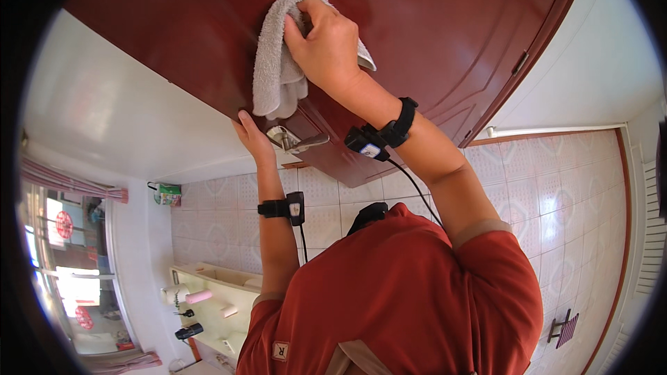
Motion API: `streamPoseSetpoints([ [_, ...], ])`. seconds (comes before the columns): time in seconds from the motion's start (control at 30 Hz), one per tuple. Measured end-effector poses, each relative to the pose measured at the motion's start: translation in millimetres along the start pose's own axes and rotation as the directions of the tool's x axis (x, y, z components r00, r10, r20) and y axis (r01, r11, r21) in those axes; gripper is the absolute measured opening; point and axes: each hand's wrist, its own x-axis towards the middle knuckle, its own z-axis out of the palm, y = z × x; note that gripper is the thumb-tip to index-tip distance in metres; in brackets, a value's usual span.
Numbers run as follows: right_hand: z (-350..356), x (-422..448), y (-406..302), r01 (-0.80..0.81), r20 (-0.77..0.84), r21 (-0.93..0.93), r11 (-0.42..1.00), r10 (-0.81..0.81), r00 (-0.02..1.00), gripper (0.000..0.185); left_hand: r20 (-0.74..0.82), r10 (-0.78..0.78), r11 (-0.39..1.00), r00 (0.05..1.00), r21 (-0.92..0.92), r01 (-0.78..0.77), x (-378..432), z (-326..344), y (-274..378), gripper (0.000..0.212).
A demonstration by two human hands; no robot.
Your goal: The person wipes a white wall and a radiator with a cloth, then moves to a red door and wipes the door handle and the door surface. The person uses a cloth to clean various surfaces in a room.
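A reddish-brown panelled door (417,26) stands before me at a slant. My right hand (328,47) pinches a grey terry cloth (268,73) against its face, thumb and fingers bunching the fabric while the rest hangs down. At the door's free edge is my left hand (255,138), its thumb on the near face and its fingers mostly hidden behind the edge. Just right of that hand, below the cloth, a metal lever handle (307,141) sticks out. Each wrist wears a black strap with a small cabled device.
Metal hinges (520,63) line the door's right side. Patterned tiles (312,187) cover the floor. A green bag (168,194) sits by the left wall, near a pale cabinet (219,328) carrying a pink roll (199,297) and black items. A striped stool (567,330) stands at lower right.
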Motion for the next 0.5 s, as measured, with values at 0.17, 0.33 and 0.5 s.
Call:
streamPoseSetpoints([
  [0.17, -11.5, -49.7, 28.0, 0.074, 0.153, -0.254, 0.964, -0.035, 0.988, 0.022, 0.014, 0.032, 0.999, 0.999, -0.037, -0.032, -0.4, -12.8, -19.4, 0.061],
  [0.33, -64.2, -160.7, 108.3, 0.066, 0.390, -0.444, 0.893, 0.127, 0.912, 0.018, 0.065, -0.071, 0.986, 0.995, -0.147, 0.080, -9.4, 0.6, 13.9, 0.056],
  [0.5, -113.0, -207.9, 145.9, -0.221, 0.342, -0.649, 0.728, 0.539, 0.770, 0.017, 0.103, -0.084, 0.948, 0.991, -0.298, 0.111, -8.4, -0.7, -2.8, 0.051],
])
